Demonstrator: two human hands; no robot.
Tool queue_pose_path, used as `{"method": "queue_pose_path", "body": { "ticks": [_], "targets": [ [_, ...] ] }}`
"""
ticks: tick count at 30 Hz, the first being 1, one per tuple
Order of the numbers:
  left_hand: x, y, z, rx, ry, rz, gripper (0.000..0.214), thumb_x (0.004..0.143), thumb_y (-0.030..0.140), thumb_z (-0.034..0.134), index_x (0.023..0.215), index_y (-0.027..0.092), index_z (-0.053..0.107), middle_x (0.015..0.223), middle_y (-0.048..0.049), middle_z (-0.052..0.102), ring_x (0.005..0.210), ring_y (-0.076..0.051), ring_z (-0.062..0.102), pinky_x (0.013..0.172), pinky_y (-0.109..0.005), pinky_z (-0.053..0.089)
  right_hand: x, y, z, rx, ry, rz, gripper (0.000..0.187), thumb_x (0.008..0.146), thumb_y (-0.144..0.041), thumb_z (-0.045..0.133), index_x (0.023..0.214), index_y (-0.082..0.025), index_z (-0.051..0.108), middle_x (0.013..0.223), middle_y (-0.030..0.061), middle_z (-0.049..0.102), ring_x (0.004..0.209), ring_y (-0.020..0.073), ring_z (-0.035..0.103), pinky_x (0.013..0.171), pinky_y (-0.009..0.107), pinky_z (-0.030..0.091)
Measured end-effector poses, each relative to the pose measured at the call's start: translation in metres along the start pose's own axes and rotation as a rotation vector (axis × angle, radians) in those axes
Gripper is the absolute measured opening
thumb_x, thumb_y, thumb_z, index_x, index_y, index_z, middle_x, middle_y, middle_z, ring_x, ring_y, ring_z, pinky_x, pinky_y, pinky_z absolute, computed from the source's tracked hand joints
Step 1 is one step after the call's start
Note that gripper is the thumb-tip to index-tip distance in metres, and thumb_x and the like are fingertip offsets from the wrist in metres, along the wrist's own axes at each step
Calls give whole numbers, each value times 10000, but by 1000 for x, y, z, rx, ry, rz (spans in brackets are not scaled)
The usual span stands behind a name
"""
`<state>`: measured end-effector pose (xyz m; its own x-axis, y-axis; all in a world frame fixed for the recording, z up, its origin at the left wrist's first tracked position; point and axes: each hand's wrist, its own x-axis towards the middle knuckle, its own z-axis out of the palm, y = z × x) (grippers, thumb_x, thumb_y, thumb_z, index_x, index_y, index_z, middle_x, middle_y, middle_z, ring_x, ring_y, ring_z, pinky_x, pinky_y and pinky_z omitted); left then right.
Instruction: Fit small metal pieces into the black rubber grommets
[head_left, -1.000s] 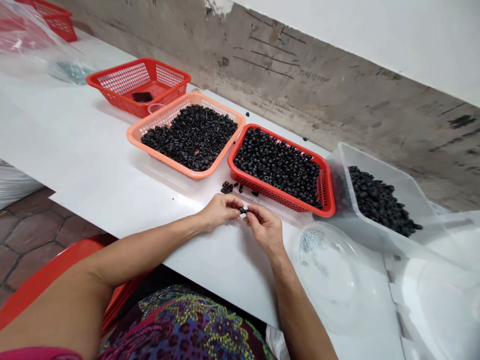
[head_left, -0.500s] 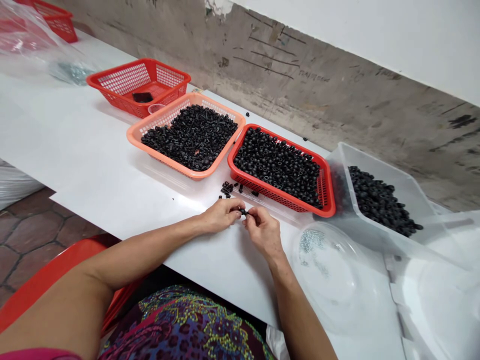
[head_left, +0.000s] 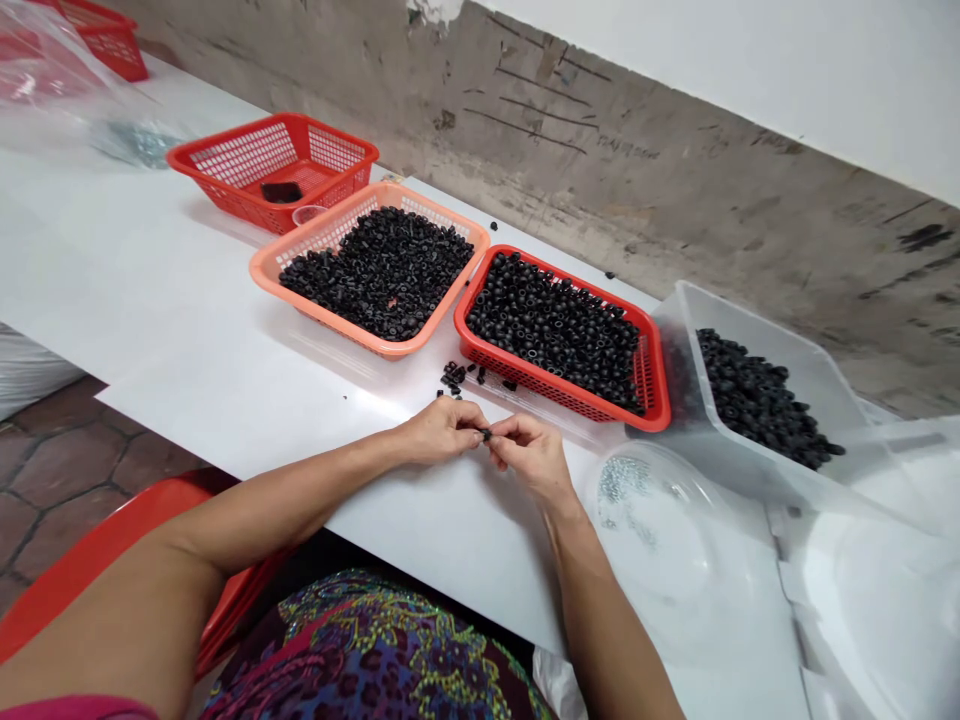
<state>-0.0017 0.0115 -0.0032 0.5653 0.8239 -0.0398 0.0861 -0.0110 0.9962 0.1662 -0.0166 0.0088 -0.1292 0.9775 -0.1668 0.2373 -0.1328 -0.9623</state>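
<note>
Between my hands is a small black part (head_left: pixel 486 435), mostly covered by the fingertips. My left hand (head_left: pixel 442 430) pinches it from the left, and my right hand (head_left: pixel 531 455) closes on it from the right with thumb and finger. Just beyond the hands, several loose black pieces (head_left: pixel 453 376) lie on the white table (head_left: pixel 330 400). Behind them stands a red basket (head_left: pixel 562 395) filled with round black parts that have holes. To its left, a peach-coloured basket (head_left: pixel 322 318) holds many smaller black pieces.
A clear plastic bin (head_left: pixel 750 460) with black parts sits at the right. In front of it is a clear round tub (head_left: pixel 660 560) with tiny silvery bits. Farther left are a red basket (head_left: pixel 247 200) containing a dark object and a plastic bag (head_left: pixel 67 90). A wall (head_left: pixel 540 170) runs behind.
My right fingers have shifted and turned slightly around the black part, which is now more hidden. The left hand keeps its pinch in nearly the same place.
</note>
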Motion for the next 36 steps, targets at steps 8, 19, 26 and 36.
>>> {"method": "queue_pose_path", "body": {
  "ticks": [8, 19, 26, 36],
  "targets": [
    [-2, -1, 3, 189, 59, 24, 170, 742, 119, 476, 800, 121, 636, 691, -5, 594, 657, -116, 513, 633, -245, 394, 1, 6, 1, -40, 7, -48, 55, 677, -213, 626, 681, -169, 595, 531, -17, 610, 471, 117, 546, 473, 229, 432],
    [-4, 3, 6, 197, 51, 260, 220, 802, 90, 438, 874, 156, 635, 805, -24, 528, 769, -125, 511, 746, -283, 435, 12, 17, -11, 468, -337, 42, 283, 676, -297, 759, 867, -143, 618, 730, 47, 694, 655, 169, 675, 545, 241, 519],
    [0, -9, 4, 258, 121, 362, 141, 792, 152, 543, 853, 180, 667, 947, -53, 428, 943, -163, 461, 862, -338, 430, 9, 20, -6, 589, -432, 43, 420, 699, -334, 740, 1064, -151, 641, 981, 71, 656, 868, 169, 640, 752, 303, 542],
    [-1, -4, 13, -136, 124, 163, 316, 745, 242, 578, 1042, 139, 610, 878, -50, 568, 770, -146, 550, 697, -279, 465, 6, 21, 1, 441, -331, -38, 396, 722, -406, 693, 997, -123, 672, 747, 72, 692, 656, 178, 655, 610, 289, 516]
  ]
}}
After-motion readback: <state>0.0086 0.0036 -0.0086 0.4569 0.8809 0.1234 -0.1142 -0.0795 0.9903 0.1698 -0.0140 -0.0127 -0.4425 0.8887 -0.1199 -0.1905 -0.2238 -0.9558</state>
